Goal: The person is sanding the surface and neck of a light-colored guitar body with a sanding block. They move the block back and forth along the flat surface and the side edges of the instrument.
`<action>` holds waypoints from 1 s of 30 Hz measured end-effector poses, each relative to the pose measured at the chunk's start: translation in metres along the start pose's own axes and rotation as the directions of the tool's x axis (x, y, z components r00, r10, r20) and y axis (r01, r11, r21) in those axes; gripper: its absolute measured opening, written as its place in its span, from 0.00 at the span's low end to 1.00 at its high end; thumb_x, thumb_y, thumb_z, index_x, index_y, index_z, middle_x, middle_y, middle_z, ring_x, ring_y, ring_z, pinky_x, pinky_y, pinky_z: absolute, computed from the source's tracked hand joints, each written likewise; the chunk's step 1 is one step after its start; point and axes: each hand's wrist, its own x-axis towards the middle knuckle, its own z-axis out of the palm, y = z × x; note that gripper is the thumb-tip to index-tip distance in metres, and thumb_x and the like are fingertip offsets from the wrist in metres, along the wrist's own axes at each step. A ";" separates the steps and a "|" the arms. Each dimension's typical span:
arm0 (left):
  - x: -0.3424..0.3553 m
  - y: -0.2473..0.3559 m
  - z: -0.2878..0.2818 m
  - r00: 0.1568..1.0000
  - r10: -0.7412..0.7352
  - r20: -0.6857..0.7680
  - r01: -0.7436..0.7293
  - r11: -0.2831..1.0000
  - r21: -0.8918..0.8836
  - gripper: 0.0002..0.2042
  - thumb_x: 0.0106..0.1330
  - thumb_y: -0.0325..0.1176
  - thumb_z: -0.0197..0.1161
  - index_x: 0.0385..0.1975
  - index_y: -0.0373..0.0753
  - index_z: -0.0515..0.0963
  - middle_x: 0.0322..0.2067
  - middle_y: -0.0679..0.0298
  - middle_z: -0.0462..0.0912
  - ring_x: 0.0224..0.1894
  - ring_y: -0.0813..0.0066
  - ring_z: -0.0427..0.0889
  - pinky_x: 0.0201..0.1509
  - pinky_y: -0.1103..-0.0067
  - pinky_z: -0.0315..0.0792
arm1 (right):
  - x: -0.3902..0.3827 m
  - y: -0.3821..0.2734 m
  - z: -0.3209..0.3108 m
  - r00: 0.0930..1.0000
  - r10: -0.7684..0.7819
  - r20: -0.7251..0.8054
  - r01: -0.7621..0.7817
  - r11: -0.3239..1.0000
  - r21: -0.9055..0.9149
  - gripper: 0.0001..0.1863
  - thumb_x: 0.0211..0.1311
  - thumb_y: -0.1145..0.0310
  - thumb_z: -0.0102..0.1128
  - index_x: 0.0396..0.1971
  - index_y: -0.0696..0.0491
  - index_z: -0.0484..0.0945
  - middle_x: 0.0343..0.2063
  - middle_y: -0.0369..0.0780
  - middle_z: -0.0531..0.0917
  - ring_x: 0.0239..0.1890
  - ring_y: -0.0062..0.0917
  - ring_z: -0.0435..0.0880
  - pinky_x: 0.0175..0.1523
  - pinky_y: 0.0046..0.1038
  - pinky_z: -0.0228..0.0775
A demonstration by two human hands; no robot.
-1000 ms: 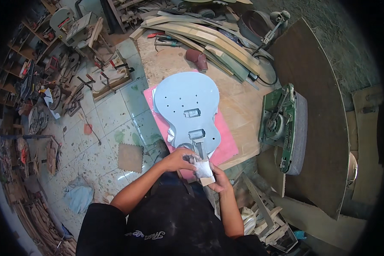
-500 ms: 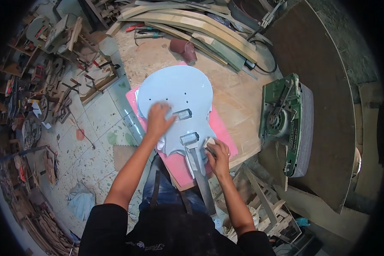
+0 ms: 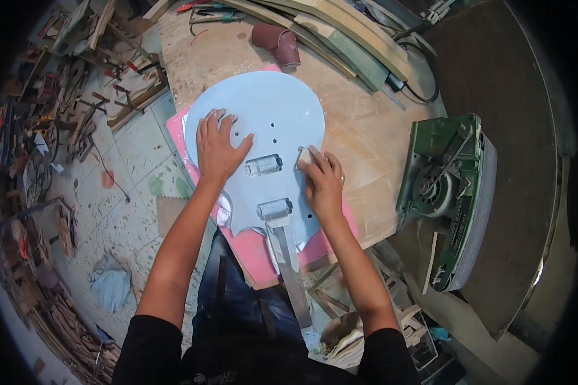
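Observation:
A pale blue guitar body lies on a pink foam pad, with two rectangular cavities and several small holes in its face. A long dark strip runs from its lower end toward me. My left hand rests open on the upper left of the body, fingers spread. My right hand grips a small pale block against the right side of the body, just right of the upper cavity.
The plywood bench holds curved wooden boards and a maroon curled abrasive piece. A green belt sander stands at the right beside a dark panel. Clamped wooden pieces and a blue cloth are at left.
My hands have moved from the neck end up over the body. The pale block went along with my right hand to the right side. My left hand let go and spread out.

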 end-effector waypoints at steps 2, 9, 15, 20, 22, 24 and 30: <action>-0.006 -0.005 -0.002 1.000 0.001 -0.002 -0.001 1.000 0.026 0.30 0.60 0.50 0.75 0.58 0.38 0.80 0.65 0.50 0.74 0.74 0.48 0.66 0.80 0.50 0.56 | -0.020 0.000 -0.002 1.000 -0.004 0.011 0.003 1.000 0.015 0.28 0.49 0.82 0.67 0.52 0.42 0.87 0.69 0.39 0.78 0.68 0.54 0.72 0.70 0.53 0.65; -0.002 0.008 -0.004 1.000 0.014 -0.004 -0.014 0.999 0.039 0.30 0.59 0.48 0.75 0.59 0.38 0.79 0.67 0.49 0.72 0.74 0.44 0.66 0.80 0.50 0.55 | -0.023 0.007 -0.009 0.997 -0.026 0.073 0.023 0.999 0.040 0.24 0.50 0.81 0.67 0.48 0.42 0.88 0.69 0.37 0.79 0.67 0.52 0.72 0.68 0.53 0.64; -0.005 0.002 -0.001 1.000 0.024 -0.003 -0.024 0.999 0.032 0.30 0.58 0.49 0.75 0.57 0.38 0.80 0.64 0.50 0.74 0.74 0.47 0.67 0.80 0.49 0.56 | -0.026 0.008 -0.004 1.000 -0.009 0.011 0.009 0.999 0.043 0.24 0.50 0.81 0.67 0.47 0.42 0.89 0.69 0.37 0.79 0.67 0.51 0.72 0.69 0.53 0.63; -0.004 0.001 -0.005 1.000 0.004 0.015 -0.005 0.999 0.049 0.30 0.58 0.47 0.75 0.58 0.38 0.79 0.66 0.49 0.73 0.74 0.45 0.66 0.79 0.51 0.56 | -0.057 0.006 -0.017 0.989 -0.025 0.148 0.012 0.996 0.087 0.23 0.51 0.81 0.67 0.48 0.43 0.88 0.69 0.37 0.79 0.67 0.51 0.72 0.68 0.53 0.63; -0.002 0.007 0.000 1.000 0.019 0.000 -0.019 0.999 0.032 0.30 0.58 0.48 0.75 0.57 0.38 0.80 0.64 0.49 0.74 0.74 0.46 0.66 0.79 0.49 0.56 | -0.007 0.009 -0.004 0.999 -0.037 0.013 0.037 0.999 0.004 0.23 0.50 0.81 0.69 0.46 0.42 0.89 0.70 0.38 0.78 0.66 0.52 0.73 0.69 0.51 0.63; -0.001 0.007 0.001 1.000 0.004 0.016 -0.004 1.000 0.008 0.29 0.58 0.48 0.75 0.57 0.39 0.80 0.65 0.49 0.74 0.74 0.46 0.66 0.79 0.49 0.56 | 0.021 -0.002 -0.004 1.000 -0.021 -0.017 0.021 1.000 -0.012 0.23 0.49 0.81 0.69 0.46 0.43 0.89 0.70 0.38 0.78 0.66 0.52 0.73 0.69 0.51 0.63; -0.004 0.003 -0.006 1.000 0.012 0.024 -0.013 0.999 0.043 0.29 0.59 0.47 0.75 0.57 0.38 0.79 0.65 0.49 0.73 0.74 0.45 0.66 0.79 0.49 0.56 | -0.065 0.003 -0.021 0.994 -0.008 0.112 0.001 0.998 0.069 0.24 0.47 0.82 0.69 0.45 0.43 0.88 0.70 0.38 0.78 0.67 0.51 0.72 0.69 0.53 0.62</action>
